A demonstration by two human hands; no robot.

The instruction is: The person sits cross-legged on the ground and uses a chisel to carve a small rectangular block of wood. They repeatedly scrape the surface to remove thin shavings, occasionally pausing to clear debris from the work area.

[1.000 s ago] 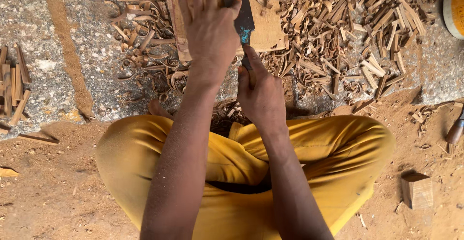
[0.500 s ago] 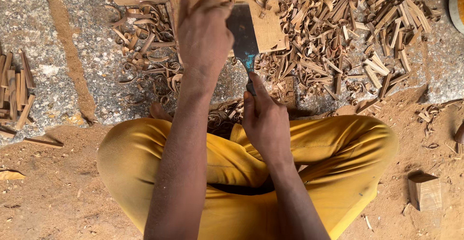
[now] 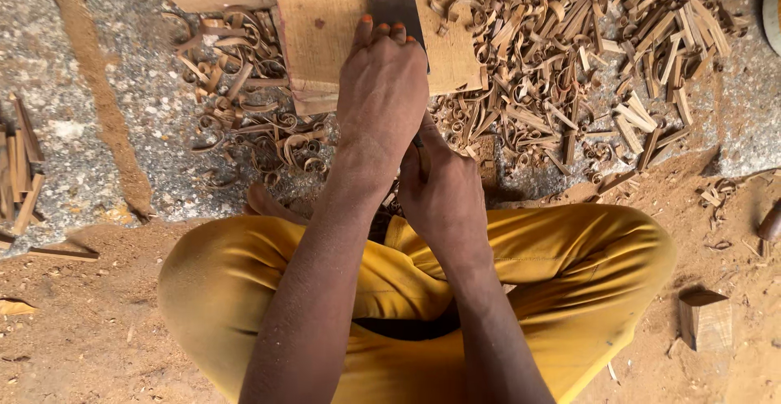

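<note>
Gripping a wide chisel with 2 hands, a seated person bears down on a wooden block: the left hand is pressed closed over the flat steel blade, apparently to steady it, while the right hand is wrapped tight around the handle behind. The block lies on gravel just ahead of the yellow trousers, ringed by curled shavings.

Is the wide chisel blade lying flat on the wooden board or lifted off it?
Flat: the chisel blade rests on the wooden board, pressed by the left hand.
</note>
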